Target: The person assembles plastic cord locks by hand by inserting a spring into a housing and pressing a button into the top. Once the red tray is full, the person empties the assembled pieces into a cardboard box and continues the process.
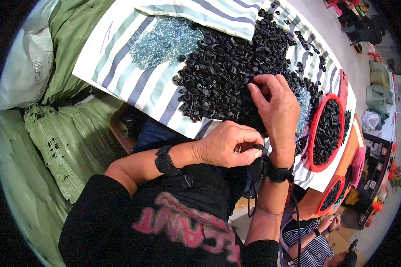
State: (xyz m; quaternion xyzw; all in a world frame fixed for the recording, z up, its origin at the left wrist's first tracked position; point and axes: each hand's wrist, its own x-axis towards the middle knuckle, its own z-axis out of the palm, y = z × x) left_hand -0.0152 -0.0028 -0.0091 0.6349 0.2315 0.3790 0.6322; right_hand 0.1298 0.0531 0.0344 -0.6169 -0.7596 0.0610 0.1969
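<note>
My left hand (231,144) is closed in front of the table edge, pinching a small black plastic piece (259,147) between thumb and forefinger. Farther right, my right hand (278,104) hovers at the near side of a big heap of small black plastic parts (223,66). Its fingers are curled, with thumb and forefinger slightly apart and nothing visible between them. Some parts look like caps, others like hollow bodies. Small metal coil springs (165,42) lie in a shiny bluish pile left of the heap. A smaller spring pile (303,107) sits right of my right hand.
Striped cloth (142,89) covers the white table board. A red-rimmed basket (312,153) of black pieces stands at the right, with a smaller red-rimmed basket (321,209) nearer. Green sacks (67,147) crowd the left. At lower right sits another person in a striped top (305,242).
</note>
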